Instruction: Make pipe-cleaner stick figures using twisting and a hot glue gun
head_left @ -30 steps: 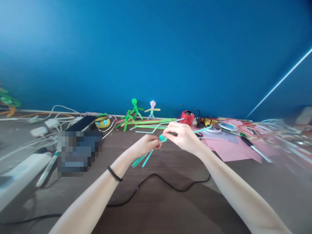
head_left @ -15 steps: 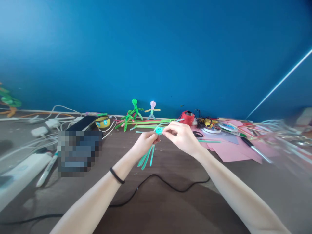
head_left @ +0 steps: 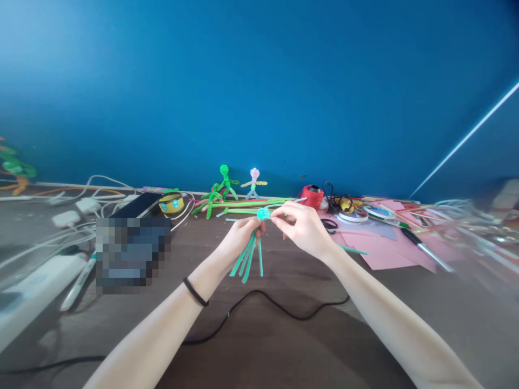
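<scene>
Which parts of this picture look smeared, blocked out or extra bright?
Head view: the blue wall is brightest at upper left; head view: clutter at far right smears into streaks; head view: coarse squares mask a dark patch; head view: the teal stems below the left hand look clearer.

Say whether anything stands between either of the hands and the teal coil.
Nothing visible does. The left hand holds the teal coil from its lower left, and the right hand pinches at its right edge. The green stems lie beyond it, not between.
</scene>
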The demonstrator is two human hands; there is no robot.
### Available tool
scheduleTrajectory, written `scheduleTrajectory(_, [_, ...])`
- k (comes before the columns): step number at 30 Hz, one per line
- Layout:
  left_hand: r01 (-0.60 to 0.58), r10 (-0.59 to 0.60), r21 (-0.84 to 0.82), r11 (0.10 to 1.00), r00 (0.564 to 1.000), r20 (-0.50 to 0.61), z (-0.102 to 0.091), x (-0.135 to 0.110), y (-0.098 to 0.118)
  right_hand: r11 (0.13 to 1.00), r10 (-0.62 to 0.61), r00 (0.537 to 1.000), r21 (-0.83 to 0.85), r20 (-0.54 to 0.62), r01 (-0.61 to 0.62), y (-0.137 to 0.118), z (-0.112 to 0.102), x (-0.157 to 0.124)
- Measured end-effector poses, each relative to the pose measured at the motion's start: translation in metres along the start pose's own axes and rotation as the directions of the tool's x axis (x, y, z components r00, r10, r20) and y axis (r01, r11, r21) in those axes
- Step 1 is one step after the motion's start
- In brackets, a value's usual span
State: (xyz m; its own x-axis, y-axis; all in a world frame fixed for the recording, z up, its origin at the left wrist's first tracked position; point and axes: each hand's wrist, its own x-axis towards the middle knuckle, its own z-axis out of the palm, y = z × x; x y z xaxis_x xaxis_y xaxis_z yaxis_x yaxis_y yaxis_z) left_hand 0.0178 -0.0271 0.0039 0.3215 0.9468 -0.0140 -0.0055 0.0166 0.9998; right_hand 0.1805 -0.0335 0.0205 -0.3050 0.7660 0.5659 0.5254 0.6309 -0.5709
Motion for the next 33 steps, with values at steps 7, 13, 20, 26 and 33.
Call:
scheduleTrajectory(7, [0.034,-0.013,-0.187,0.982,0.993,0.114,-0.0046,0.0061,-0.0057,0.989,0.085,0.995,0.118,0.050,-0.091,0.0007,-0.0016,-0.0002])
scheduleTrajectory(13, [0.069,-0.017,-0.276,0.959,0.983,0.185,-0.0038,0.0059,-0.0030,0.963,0.150,0.985,0.211,0.091,-0.166,0.0063,-0.0016,0.0003])
scheduleTrajectory(20, [0.131,-0.020,-0.370,0.920,0.957,0.290,-0.0029,0.0049,-0.0016,0.931,0.191,0.970,0.285,0.151,-0.228,0.0057,-0.0028,0.0021])
scheduleTrajectory(26, [0.172,-0.037,-0.380,0.909,0.941,0.337,-0.0039,0.0052,-0.0022,0.915,0.197,0.967,0.323,0.164,-0.242,0.0053,-0.0030,0.0024])
scheduleTrajectory(33, [0.179,-0.062,-0.315,0.932,0.936,0.346,-0.0039,-0.0013,0.0041,0.862,0.216,0.950,0.413,0.224,-0.294,0.0095,-0.0006,0.0039])
